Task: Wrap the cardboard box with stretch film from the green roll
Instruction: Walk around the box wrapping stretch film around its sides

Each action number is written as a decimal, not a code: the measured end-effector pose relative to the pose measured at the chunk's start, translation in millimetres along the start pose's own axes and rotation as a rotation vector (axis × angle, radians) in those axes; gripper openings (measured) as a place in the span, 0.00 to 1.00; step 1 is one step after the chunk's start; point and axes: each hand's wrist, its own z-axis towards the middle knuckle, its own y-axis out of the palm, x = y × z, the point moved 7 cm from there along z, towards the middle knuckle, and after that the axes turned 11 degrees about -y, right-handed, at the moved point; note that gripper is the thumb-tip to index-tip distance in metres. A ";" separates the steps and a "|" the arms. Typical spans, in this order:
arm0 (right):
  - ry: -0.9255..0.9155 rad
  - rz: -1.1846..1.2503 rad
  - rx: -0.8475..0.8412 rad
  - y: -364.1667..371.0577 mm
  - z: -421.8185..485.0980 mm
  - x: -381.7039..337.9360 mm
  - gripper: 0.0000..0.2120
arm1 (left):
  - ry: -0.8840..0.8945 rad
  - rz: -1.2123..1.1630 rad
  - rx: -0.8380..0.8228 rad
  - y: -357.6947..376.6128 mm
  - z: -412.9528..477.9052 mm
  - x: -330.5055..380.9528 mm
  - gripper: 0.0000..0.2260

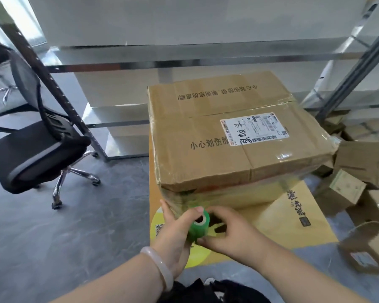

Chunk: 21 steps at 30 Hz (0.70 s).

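Head cam: both hands are on the green roll (pixel 199 224) right at the near bottom corner of the cardboard box (pixel 228 136) — left hand (pixel 175 235) has its grip wrapped around it, thumb over the top, right hand (pixel 232 232) pinching the lower edge. Box sits on flattened yellow cardboard (pixel 293 217), office chair (pixel 37 147) off left.

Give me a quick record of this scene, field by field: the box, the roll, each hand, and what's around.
box: cardboard box, closed, white label on top, resting on flattened yellow cardboard
film: some clear film already around its lower sides
roll: green roll, at the box's near bottom corner
left hand: left hand, holding the roll, fingertips touching the box
right hand: right hand, on the roll
surroundings: office chair left; small boxes right
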 end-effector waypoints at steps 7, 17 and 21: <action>-0.018 -0.008 -0.031 -2.5 -3.6 -4.7 0.23 | 0.011 -0.051 0.030 11.0 -1.6 0.4 0.59; -0.191 -0.249 -0.152 -36.0 1.1 3.8 0.22 | 0.025 -0.172 0.072 45.6 -9.9 -36.3 0.47; -0.176 0.106 -0.223 -40.3 -5.3 17.4 0.22 | 0.038 -0.277 0.132 54.1 -6.4 -47.4 0.53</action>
